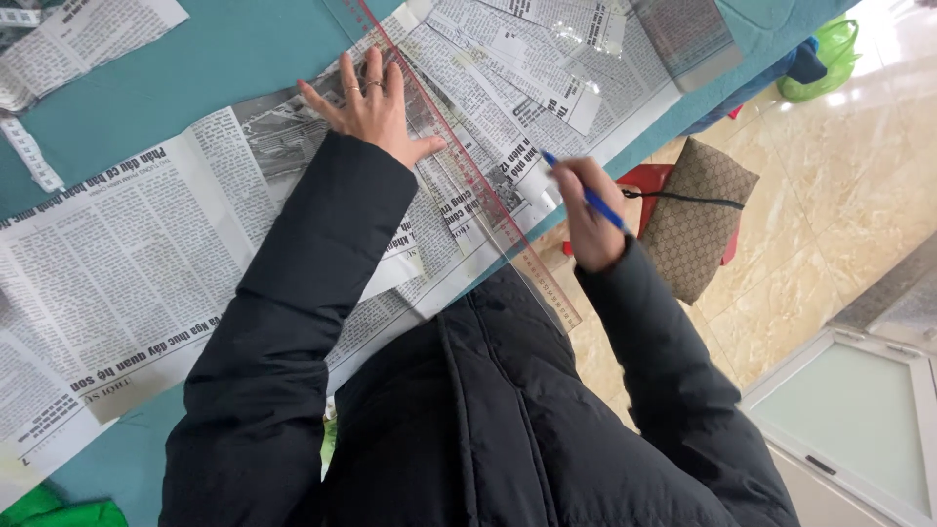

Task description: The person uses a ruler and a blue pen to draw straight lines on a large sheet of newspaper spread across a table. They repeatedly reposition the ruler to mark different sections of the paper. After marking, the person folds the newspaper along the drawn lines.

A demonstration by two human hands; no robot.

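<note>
Head view: my right fingers are pinched together on a blue pen, its tip touching the newspaper just beside the near edge of the clear ruler. My right hand sits at the table's edge, over the gap to the floor. My left fingers are spread apart and flat, the left hand pressing down on the ruler and paper together. The ruler runs diagonally across the sheet, from the far side to past the near edge. I judge this as the ruling step: a line being drawn along the ruler. The next move calls for steady left pressure and a pen held tight to the edge. More newspaper lies on the teal table; a patterned bag sits on the floor.
</note>
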